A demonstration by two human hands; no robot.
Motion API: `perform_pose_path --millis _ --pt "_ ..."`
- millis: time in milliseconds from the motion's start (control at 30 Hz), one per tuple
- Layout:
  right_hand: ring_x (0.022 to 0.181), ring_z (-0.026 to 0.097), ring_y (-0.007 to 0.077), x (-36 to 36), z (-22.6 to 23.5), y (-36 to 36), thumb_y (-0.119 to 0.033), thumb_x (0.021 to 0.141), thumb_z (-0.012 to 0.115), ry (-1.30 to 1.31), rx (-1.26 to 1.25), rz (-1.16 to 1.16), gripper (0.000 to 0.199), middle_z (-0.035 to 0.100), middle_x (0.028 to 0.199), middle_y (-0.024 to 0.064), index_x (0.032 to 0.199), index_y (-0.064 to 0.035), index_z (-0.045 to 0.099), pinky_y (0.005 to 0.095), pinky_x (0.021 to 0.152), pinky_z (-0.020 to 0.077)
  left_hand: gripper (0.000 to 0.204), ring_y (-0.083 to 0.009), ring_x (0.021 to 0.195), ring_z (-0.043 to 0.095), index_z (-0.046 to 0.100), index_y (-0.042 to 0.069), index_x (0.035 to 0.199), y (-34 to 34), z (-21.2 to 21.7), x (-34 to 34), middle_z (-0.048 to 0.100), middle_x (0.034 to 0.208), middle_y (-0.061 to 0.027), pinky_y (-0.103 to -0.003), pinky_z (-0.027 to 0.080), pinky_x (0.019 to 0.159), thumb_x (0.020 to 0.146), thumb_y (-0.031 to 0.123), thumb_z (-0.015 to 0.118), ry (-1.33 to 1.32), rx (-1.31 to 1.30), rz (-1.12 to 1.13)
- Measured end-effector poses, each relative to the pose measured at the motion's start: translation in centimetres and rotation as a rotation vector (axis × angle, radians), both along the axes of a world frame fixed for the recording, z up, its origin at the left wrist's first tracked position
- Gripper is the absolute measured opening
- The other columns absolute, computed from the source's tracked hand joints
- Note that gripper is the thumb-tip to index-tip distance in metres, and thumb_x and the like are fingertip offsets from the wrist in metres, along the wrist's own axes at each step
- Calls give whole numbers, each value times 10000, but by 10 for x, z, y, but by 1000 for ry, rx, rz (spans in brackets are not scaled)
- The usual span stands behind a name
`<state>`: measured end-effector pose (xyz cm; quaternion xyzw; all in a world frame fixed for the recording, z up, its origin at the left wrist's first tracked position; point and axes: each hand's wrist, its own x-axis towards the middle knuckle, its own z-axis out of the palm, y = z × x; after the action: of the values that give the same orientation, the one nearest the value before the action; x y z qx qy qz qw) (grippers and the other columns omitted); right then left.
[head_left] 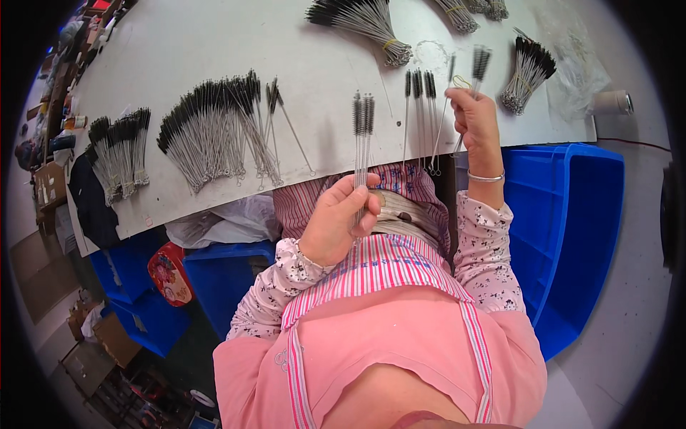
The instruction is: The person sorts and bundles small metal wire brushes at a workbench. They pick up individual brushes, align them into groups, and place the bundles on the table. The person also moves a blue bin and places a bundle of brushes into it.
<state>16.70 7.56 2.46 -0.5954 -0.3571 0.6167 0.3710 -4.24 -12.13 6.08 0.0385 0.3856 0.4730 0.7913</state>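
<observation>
My left hand (343, 214) is closed around the wire stems of several thin tube brushes (363, 118), which stand upright with dark bristles at the top. My right hand (474, 118), at the right over the table's near edge, pinches tube brushes (480, 66) whose bristle ends blur a little. How many it holds I cannot tell. Between the two hands, a few loose brushes (419, 104) lie on the table with looped ends toward me. A small yellowish band (461, 82) shows beside my right fingers.
On the white table (214, 43), a wide row of brushes (214, 132) and a smaller pile (121, 154) lie at left. Tied bundles lie at the back (371, 28) and right (527, 75). Plastic film (572, 64) is at far right; blue bins (564, 236) stand below.
</observation>
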Motion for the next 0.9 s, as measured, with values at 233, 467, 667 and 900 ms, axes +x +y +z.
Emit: perform_pose_path --millis 233,467,667,900 --pt "503 458 71 9 -43 6 -168 660 631 -555 211 163 178 531 528 13 623 6 619 248 488 375 339 -108 660 508 387 112 1273 8 0 7 570 856 -57 -241 420 571 938 127 439 66 -67 12" --pt "499 502 91 9 -45 5 -191 682 631 -610 265 122 198 559 531 37 678 5 658 258 500 408 349 -114 693 517 374 135 1286 9 -7 6 568 897 -76 -247 423 584 941 126 429 6 -90 34" --pt "372 294 5 -20 10 -32 -216 780 686 -76 38 139 199 472 591 -50 834 -31 640 176 337 173 299 -112 707 526 398 106 1244 10 -5 9 583 942 -99 -246 425 585 948 144 423 41 -89 63" --pt "440 384 31 -85 20 -90 -215 768 708 309 -228 318 297 528 648 -2 901 21 588 181 373 279 202 -105 665 507 449 22 1106 13 -5 16 584 885 -103 -225 418 557 948 141 409 126 -27 96"
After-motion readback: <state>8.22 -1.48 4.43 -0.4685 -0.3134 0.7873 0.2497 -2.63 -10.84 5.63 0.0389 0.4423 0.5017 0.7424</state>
